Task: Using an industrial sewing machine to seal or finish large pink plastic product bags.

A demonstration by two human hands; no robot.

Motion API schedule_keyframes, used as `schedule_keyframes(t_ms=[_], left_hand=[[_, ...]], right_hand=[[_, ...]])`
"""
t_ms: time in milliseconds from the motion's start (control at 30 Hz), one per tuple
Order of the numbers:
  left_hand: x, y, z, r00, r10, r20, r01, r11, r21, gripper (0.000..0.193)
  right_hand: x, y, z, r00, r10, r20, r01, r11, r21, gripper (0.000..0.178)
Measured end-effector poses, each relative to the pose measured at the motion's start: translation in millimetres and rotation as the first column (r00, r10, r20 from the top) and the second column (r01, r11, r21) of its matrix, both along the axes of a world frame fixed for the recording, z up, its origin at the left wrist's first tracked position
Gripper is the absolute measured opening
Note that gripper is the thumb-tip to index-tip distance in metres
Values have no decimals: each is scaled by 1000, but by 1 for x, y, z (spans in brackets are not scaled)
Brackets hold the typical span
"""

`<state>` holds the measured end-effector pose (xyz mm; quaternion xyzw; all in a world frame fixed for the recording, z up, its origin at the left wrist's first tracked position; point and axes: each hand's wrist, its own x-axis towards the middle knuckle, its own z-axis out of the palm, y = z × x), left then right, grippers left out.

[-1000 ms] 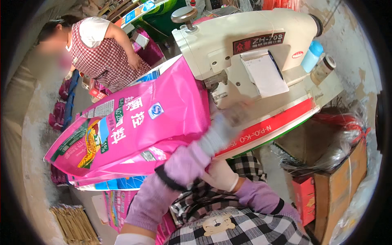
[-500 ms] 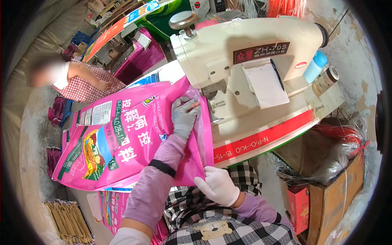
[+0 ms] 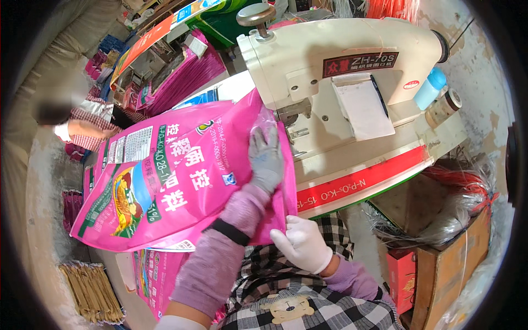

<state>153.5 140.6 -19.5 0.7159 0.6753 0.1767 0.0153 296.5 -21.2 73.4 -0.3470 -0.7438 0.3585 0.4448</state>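
Observation:
A large pink printed bag (image 3: pixel 220 159) lies across the sewing table, its right edge beside the needle area of a cream sewing machine (image 3: pixel 297 60). My left hand (image 3: pixel 266 162), in a grey glove, rests flat on the bag near that edge with its fingers stretched out. Lower down, my right hand (image 3: pixel 302 245), in a white glove, has its thumb and curled fingers at the bag's near right corner. It appears to pinch the edge there, though the fingertips are partly hidden.
A white pad (image 3: pixel 363 107) leans on the machine, with a blue bottle (image 3: pixel 430 91) and thread spool (image 3: pixel 444 107) behind. A cardboard box (image 3: pixel 448 269) stands at right. Pink bags (image 3: pixel 181 82) are stacked at back left. Another person (image 3: pixel 82 118) is at far left.
My left hand has straightened its fingers and shifted right with the bag, whose edge sits closer to the needle area. My right hand has moved slightly right. The other person has bent lower.

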Motion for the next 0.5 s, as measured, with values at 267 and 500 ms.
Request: schedule_keyframes(t_ms=[267, 500], left_hand=[[-39, -182, 127, 807, -579, 119, 584, 752, -304, 54], [-348, -173, 141, 838, -80, -541, 11, 992, -129, 51]], right_hand=[[60, 10, -67, 998, 13, -56, -36, 892, -450, 21], [10, 38, -62, 953, -167, -253, 5, 842, -539, 38]])
